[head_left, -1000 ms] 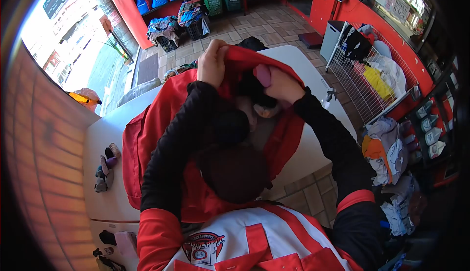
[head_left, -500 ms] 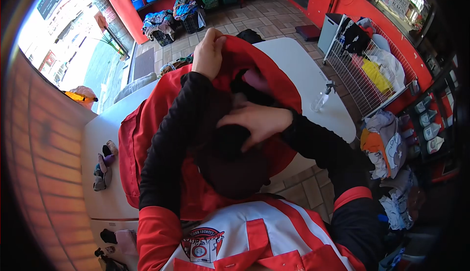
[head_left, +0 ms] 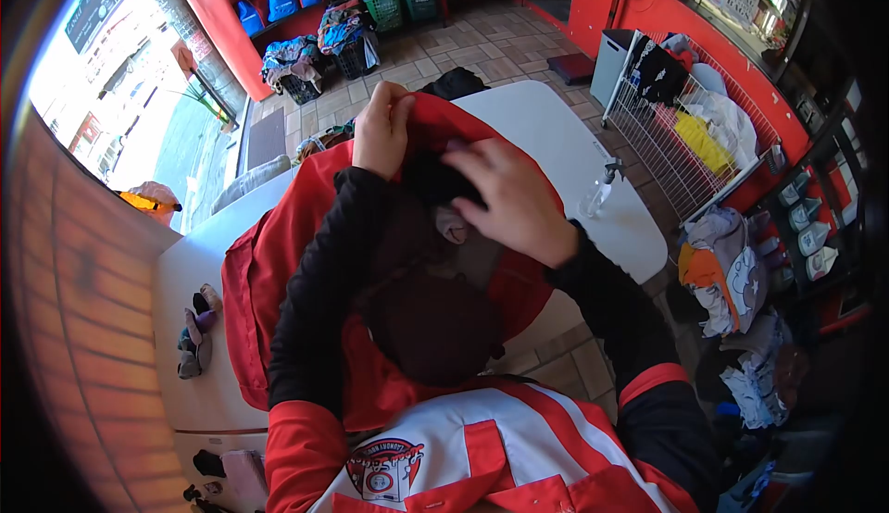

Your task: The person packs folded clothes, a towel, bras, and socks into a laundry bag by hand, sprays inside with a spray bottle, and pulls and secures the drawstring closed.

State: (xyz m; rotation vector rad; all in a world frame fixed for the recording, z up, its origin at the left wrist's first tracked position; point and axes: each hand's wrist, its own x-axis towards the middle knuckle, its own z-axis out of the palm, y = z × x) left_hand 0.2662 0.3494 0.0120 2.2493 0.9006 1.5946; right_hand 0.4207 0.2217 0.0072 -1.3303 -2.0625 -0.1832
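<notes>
A large red cloth bag [head_left: 269, 281] lies on the white table, its mouth held open toward me. My left hand [head_left: 381, 130] is closed on the far rim of the bag. Inside the opening, my right hand [head_left: 514, 196] has its fingers spread, just over a black bundle [head_left: 433, 180]. A small greyish-pink bundle [head_left: 451, 225] sits below those fingertips. Nearer my chest is a dark maroon item [head_left: 435, 328], partly in shadow. Whether the right fingertips touch the black bundle is hard to tell.
Rolled small garments [head_left: 195, 332] lie on the table's left side. A spray bottle [head_left: 600, 189] stands at the right. Beyond are a wire cart [head_left: 681, 147] with clothes, a clothes pile [head_left: 727, 268], filled baskets [head_left: 298, 68] and shelves with blue and red bags.
My right hand has moved from near the dark items close to me up toward the far side of the bag's mouth, and its fingers have spread. My left hand still holds the rim.
</notes>
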